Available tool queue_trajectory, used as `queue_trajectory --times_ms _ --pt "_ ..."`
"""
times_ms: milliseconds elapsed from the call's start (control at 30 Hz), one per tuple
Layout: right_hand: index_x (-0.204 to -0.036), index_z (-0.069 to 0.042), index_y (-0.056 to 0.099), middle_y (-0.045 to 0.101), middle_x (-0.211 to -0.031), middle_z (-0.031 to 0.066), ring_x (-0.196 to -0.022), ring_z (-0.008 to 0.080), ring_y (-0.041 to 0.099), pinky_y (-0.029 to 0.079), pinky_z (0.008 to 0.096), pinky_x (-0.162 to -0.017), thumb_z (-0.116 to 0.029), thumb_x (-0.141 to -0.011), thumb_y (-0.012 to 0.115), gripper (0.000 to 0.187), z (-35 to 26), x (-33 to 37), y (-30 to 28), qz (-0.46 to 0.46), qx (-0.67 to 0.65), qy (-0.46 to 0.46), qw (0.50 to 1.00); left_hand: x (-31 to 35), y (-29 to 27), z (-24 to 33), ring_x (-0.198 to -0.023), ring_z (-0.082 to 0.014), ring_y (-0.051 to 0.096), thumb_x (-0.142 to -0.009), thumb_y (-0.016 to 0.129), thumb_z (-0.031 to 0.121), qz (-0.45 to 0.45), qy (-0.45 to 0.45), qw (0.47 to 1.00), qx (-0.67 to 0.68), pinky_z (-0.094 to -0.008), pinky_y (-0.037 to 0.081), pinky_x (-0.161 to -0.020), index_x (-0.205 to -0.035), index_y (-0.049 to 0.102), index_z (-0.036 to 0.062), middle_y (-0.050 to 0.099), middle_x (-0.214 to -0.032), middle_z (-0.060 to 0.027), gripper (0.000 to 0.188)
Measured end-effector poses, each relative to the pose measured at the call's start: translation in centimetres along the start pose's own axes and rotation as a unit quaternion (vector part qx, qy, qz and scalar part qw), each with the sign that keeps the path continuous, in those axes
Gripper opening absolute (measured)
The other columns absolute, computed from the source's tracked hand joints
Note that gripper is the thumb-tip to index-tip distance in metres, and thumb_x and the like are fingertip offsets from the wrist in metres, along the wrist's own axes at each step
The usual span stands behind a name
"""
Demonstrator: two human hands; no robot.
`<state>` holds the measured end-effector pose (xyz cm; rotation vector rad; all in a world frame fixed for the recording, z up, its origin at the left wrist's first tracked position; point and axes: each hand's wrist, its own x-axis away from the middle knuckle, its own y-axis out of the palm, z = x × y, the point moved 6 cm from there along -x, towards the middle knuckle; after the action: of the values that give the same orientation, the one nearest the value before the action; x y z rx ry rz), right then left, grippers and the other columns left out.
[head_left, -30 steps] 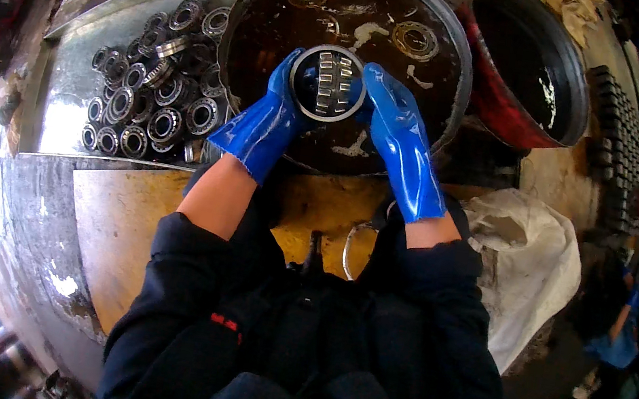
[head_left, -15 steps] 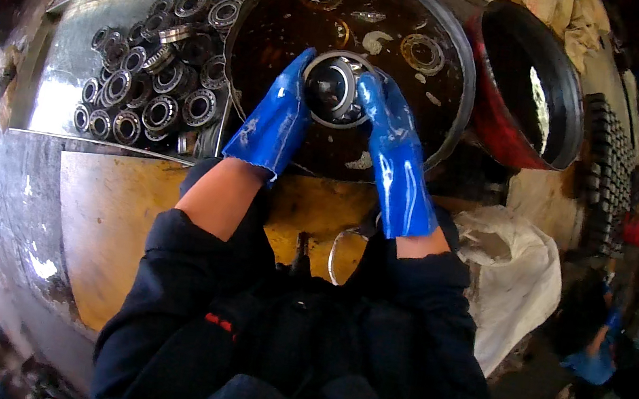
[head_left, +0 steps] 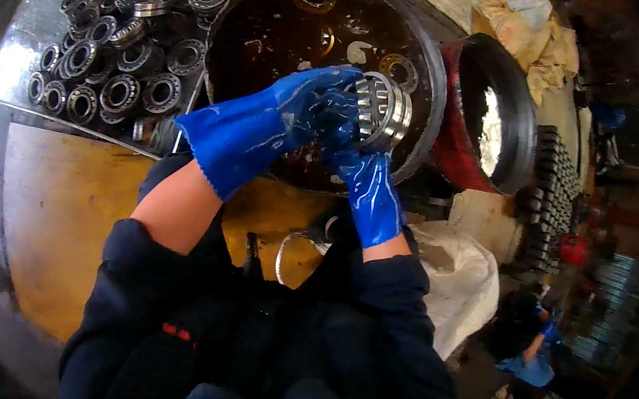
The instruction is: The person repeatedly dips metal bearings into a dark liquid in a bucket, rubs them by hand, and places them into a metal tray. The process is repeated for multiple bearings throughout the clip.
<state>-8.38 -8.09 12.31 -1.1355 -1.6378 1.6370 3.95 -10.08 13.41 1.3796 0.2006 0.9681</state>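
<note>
Over a round basin of dark liquid (head_left: 264,130) I hold a shiny steel roller bearing (head_left: 398,117), tilted so that its rows of rollers show. My left hand (head_left: 308,108), in a wet blue rubber glove, is closed at the bearing's left side. From below, my right hand (head_left: 356,168), gloved the same way, grips its lower edge. The right fingers are partly hidden behind the left glove. Bearing rings (head_left: 399,72) and pale scraps lie in the liquid.
To the left, a metal tray (head_left: 10,78) holds a heap of dark bearings (head_left: 120,92). A red drum (head_left: 450,95) stands right of the basin, with stacked dark parts (head_left: 546,195) beyond. A white sack (head_left: 459,280) lies near my right arm. Another person's blue-gloved hand (head_left: 552,332) shows farther right.
The bearing has moved right and turned from facing up to a sideways tilt. My left hand has swung across to the right; my right hand has shifted beneath the bearing. The view has turned rightward.
</note>
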Motion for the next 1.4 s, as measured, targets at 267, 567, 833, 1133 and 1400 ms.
queue_trajectory --times_ms 267,567,833,1133,1400 --pt "-0.141 -0.015 0.056 0.061 -0.139 0.0081 -0.127 0.0257 0.058 0.047 0.0409 -0.11 -0.032 -0.096 0.065 0.049 0.7 0.3 0.5 0.094 -0.08 -0.005 0.992 0.5 0.2 0.4 -0.114 -0.0268 0.068 -0.096 0.068 0.016 -0.076 0.114 0.988 -0.076 -0.0418 0.057 -0.099 -0.138 0.06 0.0053 0.067 -0.129 -0.0128 0.044" --pt "-0.139 -0.013 0.058 0.064 -0.135 0.0117 -0.119 0.0303 0.064 0.053 0.0459 -0.102 -0.04 -0.098 0.061 0.049 3.2 -1.5 3.4 0.107 -0.274 0.067 0.953 0.7 0.2 0.9 -0.13 -0.0286 0.057 -0.092 0.075 0.018 -0.006 0.165 0.97 -0.179 -0.0423 0.047 -0.11 -0.151 0.043 0.0012 0.056 -0.144 -0.017 0.069" --pt "-0.133 -0.013 0.065 0.07 -0.126 0.0137 -0.107 0.033 0.07 0.058 0.051 -0.093 -0.05 -0.1 0.055 0.05 5.3 0.2 6.2 0.05 -0.593 0.195 0.779 -1.5 -1.1 0.5 -0.12 -0.025 0.063 -0.098 0.066 0.019 -0.014 0.146 0.97 -0.192 -0.0399 0.051 -0.105 -0.144 0.053 0.0014 0.064 -0.133 -0.0136 0.05" --pt "-0.131 -0.012 0.064 0.071 -0.121 0.0138 -0.105 0.0318 0.069 0.058 0.0527 -0.092 -0.052 -0.103 0.049 0.051 3.8 1.9 3.6 0.108 -0.827 0.455 0.313 -3.3 -1.3 -0.9 -0.105 -0.0207 0.072 -0.102 0.058 0.023 -0.042 0.161 0.963 -0.209 -0.0365 0.06 -0.091 -0.136 0.061 0.006 0.071 -0.123 -0.0104 0.038" --pt "-0.134 -0.011 0.062 0.068 -0.127 0.0148 -0.112 0.033 0.067 0.056 0.0535 -0.097 -0.053 -0.102 0.05 0.054 3.9 2.7 3.5 0.134 -0.819 0.446 0.335 -4.2 -1.9 -1.1 -0.123 -0.0254 0.061 -0.097 0.064 0.014 -0.019 0.139 0.966 -0.216 -0.0408 0.049 -0.107 -0.144 0.053 0.0014 0.063 -0.136 -0.0136 0.05"
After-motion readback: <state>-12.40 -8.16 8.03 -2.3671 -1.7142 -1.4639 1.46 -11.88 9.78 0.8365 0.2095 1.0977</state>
